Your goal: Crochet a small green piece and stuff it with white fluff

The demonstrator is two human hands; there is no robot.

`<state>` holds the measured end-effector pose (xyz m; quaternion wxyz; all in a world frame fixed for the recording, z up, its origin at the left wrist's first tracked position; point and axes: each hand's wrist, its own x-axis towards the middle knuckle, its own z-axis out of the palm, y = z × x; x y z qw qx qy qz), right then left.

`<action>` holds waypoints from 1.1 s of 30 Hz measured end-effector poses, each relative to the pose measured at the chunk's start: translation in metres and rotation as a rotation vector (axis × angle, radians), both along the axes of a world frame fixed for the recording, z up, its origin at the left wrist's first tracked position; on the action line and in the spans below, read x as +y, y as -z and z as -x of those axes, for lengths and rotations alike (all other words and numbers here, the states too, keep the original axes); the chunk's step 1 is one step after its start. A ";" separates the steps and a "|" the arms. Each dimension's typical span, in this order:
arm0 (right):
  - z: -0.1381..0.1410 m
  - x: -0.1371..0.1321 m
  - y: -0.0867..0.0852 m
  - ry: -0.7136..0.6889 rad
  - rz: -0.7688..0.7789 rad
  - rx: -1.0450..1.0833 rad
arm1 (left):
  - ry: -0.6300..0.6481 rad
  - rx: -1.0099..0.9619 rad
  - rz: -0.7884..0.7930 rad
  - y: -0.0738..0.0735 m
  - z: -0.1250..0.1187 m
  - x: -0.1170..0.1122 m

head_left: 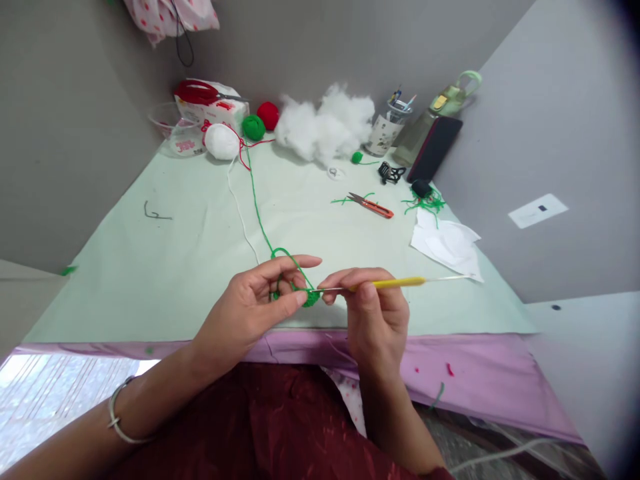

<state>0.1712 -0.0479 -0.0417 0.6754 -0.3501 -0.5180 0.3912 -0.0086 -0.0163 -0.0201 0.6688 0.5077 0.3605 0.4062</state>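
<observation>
My left hand (260, 297) pinches a small green crochet piece (311, 299) between thumb and fingers, its index finger stretched out with green yarn looped over it. In my right hand (373, 303) is a crochet hook (400, 283) with a yellow handle, gripped like a pen. The hook's metal tip reaches the green piece at my left thumb; whether it is inside a stitch I cannot tell. A strand of green yarn (257, 207) runs from my left hand back to a green yarn ball (253, 127).
White stuffing (327, 123) lies at the back, beside a red yarn ball (268, 116) and a white yarn ball (221, 141). Orange thread snips (373, 206), a black hair claw (391, 173), a phone (434, 150) and crumpled white paper (443, 243) are on the right.
</observation>
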 end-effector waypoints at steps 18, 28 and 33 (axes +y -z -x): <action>0.016 0.002 -0.003 0.118 -0.065 -0.056 | 0.041 -0.221 0.269 -0.003 0.000 0.001; 0.029 0.002 -0.008 0.071 0.004 -0.211 | 0.047 -0.148 0.182 -0.001 0.011 -0.006; 0.025 0.002 -0.006 0.111 0.026 -0.201 | 0.082 -0.142 0.155 -0.002 0.010 -0.002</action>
